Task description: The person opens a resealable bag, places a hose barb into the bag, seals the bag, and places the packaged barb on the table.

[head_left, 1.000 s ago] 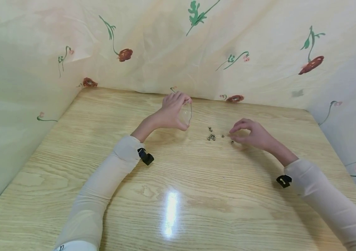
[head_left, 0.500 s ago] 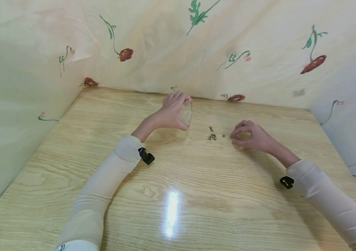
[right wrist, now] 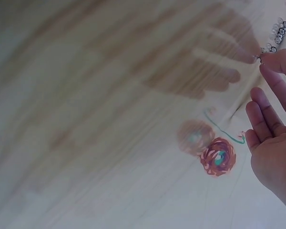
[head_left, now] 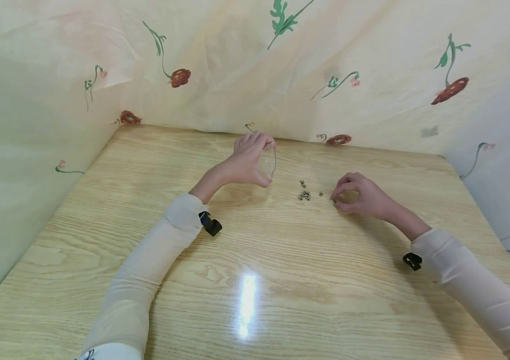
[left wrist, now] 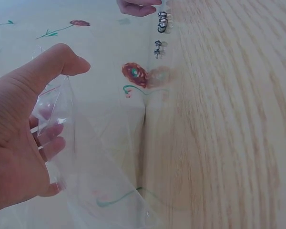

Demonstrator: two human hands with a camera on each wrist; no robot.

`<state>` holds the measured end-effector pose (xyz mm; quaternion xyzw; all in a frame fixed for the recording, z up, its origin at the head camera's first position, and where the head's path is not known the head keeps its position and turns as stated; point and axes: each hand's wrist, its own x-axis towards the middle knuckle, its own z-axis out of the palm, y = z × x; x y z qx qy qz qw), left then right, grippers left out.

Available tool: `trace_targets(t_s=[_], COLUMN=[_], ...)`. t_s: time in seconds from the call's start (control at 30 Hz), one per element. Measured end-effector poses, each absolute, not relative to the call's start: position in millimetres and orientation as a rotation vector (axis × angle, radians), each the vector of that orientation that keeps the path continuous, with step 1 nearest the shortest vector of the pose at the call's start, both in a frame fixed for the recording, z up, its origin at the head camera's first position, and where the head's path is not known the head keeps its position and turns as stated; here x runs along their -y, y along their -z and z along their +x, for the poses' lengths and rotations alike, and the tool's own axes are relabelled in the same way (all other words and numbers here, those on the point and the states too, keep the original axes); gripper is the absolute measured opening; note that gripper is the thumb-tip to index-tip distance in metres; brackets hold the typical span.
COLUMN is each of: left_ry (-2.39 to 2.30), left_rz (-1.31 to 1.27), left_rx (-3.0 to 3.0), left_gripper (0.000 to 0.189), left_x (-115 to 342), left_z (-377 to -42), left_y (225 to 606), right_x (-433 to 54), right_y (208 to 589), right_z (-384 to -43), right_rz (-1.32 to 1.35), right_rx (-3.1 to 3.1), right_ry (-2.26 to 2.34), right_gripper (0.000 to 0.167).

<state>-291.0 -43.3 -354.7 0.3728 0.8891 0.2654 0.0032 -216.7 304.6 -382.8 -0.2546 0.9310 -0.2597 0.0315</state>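
A small metal piece (head_left: 334,202) sits at the tips of the right hand (head_left: 363,199); its thumb and forefinger curl inward and pinch it. The head view makes the piece look close to the wood, but whether it touches is unclear. The right wrist view shows more of that hand: the two tips nearly meet at the piece, while the other fingers extend loosely below. Just left of this hand lies a lone piece (head_left: 321,194), then a tight cluster (head_left: 304,195), with a few further pieces (head_left: 302,184) behind it.

Farther left, the left hand (head_left: 248,162) grips a clear plastic bag (head_left: 267,161), thumb and fingers spread in a wide curve around it. The head view shows mainly the back of the hand and the bag's edge; the left wrist view shows the fingers through wrinkled film.

A strip of wood separates bag and cluster. The rear edge of the tabletop (head_left: 183,300) runs close behind the left hand, where the floral cloth (head_left: 237,60) rises; a broad stretch of wood lies on the person's side.

A second ago, the pinched piece showed just below the right thumb; now it is at the tips. Left hand and bag keep their place.
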Motion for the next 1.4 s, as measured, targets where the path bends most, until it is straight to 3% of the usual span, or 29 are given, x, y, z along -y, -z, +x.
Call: trace_targets(t_s=[1.0,1.4], left_ry=[-0.846,-0.868], left_rz=[1.149,1.156], left_rx=[-2.766,-2.748], left_gripper=[0.072,0.072], left_x=[42.8,43.1], left_z=[-288.7,-290.4], left_y=[352.5,355.1], right_x=[-298.4,-295.8], right_y=[385.3,390.7], right_z=[-220.9,-224.7], right_rz=[-0.994,-1.21], right_rx=[-2.944,-3.034], right_ry=[0.724,0.696], right_gripper=[0.02,0.025])
